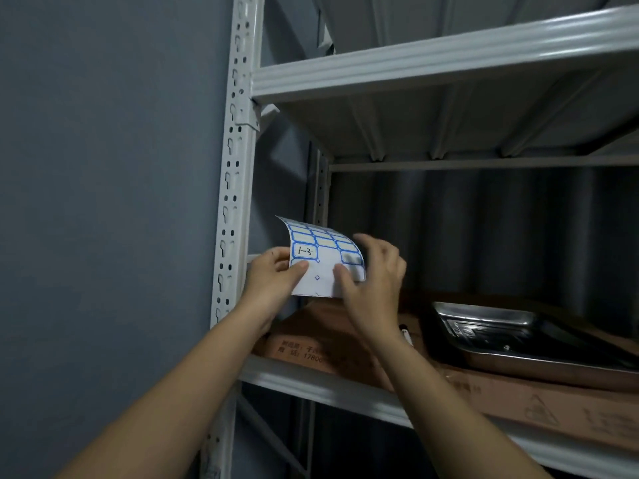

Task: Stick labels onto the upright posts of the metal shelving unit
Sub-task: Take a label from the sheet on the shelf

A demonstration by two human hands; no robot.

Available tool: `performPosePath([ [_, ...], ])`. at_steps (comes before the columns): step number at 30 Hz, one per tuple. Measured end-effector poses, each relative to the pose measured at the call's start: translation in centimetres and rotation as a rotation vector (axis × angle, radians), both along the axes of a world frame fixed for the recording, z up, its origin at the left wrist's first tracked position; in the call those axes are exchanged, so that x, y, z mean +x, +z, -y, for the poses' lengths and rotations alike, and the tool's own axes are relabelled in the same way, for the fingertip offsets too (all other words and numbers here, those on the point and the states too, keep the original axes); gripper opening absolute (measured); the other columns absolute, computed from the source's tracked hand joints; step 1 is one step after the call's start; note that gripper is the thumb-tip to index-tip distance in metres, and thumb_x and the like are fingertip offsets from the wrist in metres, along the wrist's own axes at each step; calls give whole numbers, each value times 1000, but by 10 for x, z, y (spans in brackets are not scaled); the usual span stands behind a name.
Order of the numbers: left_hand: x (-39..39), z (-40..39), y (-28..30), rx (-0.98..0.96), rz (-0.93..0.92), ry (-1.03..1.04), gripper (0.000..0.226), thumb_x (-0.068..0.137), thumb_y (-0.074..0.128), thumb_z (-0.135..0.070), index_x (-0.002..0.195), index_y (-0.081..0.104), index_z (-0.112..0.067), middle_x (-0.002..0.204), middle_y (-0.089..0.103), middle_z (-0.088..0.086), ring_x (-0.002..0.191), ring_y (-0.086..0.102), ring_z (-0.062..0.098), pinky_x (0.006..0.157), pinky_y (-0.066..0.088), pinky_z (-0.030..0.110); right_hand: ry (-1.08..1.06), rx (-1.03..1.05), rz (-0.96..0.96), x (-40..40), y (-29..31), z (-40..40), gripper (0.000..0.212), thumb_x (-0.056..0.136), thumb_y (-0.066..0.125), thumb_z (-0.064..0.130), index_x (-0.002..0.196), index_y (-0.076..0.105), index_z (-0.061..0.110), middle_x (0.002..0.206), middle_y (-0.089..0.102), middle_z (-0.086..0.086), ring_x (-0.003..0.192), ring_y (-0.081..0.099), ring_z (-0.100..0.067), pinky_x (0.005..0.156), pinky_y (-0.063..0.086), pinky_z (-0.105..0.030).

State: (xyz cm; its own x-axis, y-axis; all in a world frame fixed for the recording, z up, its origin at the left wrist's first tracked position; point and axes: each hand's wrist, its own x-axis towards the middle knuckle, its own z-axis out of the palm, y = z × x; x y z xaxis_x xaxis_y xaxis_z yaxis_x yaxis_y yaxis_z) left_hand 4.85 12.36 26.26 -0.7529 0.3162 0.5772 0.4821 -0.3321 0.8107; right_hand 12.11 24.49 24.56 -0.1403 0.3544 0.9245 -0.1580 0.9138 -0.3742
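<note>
Head view: left hand (273,274) and right hand (370,271) pinch label sheet (320,257) beside front post (235,167); sheet's bottom rows peeled, "1-3" label (305,251) unpeeled, no label visible on post.

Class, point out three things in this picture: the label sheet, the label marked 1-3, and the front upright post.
label sheet (323,271), head view, blank lower middle of the sheet.
label marked 1-3 (305,251), head view, on the handwriting.
front upright post (235,160), head view, its perforated front face.
</note>
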Motion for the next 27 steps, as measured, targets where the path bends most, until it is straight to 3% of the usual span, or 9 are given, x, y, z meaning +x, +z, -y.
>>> performPosePath([
  [2, 14, 8, 0, 10, -59, -5, 13, 87, 63, -3, 98, 62, -11, 89, 68, 1, 76, 63, 7, 67, 51, 18, -29, 258, -24, 10, 4, 13, 25, 84, 57, 29, 103, 70, 19, 111, 59, -1, 104, 41, -17, 85, 34, -31],
  [6, 32, 23, 5, 23, -182, 31, 14, 85, 67, -8, 80, 67, -21, 73, 67, -9, 61, 58, -7, 59, 44, 10, -53, 461, -8, 23, 12, 27, 26, 88, 52, 29, 95, 74, 17, 99, 67, 2, 94, 50, -21, 76, 41, -33],
  [10, 45, 38, 8, 10, -236, 31, 17, 87, 64, -7, 79, 68, -21, 74, 68, -10, 63, 60, -8, 66, 46, 9, 7, 414, 65, 37, 19, 38, 19, 88, 59, 25, 94, 74, 16, 91, 70, 3, 85, 57, -25, 71, 49, -43],
  [14, 56, 49, 10, -67, -306, 54, 22, 91, 59, -8, 80, 68, -24, 78, 68, -12, 71, 60, -5, 71, 46, 11, -11, 380, 114, 51, 24, 51, 23, 88, 60, 37, 93, 74, 19, 89, 71, 5, 87, 57, -22, 74, 47, -41],
  [20, 65, 60, 8, -223, -399, 117, 27, 94, 52, -7, 83, 67, -28, 85, 69, -9, 87, 62, 9, 81, 47, 25, -138, 415, 136, 64, 25, 61, 13, 87, 66, 35, 96, 74, 28, 90, 72, 11, 92, 55, -15, 76, 16, -27],
  [27, 67, 69, 4, -305, -482, 218, 20, 94, 53, -7, 106, 68, -10, 93, 65, -6, 97, 62, 12, 91, 48, 30, -16, 325, 254, 66, 25, 66, 17, 90, 61, 35, 101, 74, 31, 97, 70, 15, 103, 47, -9, 86, 26, -30],
])
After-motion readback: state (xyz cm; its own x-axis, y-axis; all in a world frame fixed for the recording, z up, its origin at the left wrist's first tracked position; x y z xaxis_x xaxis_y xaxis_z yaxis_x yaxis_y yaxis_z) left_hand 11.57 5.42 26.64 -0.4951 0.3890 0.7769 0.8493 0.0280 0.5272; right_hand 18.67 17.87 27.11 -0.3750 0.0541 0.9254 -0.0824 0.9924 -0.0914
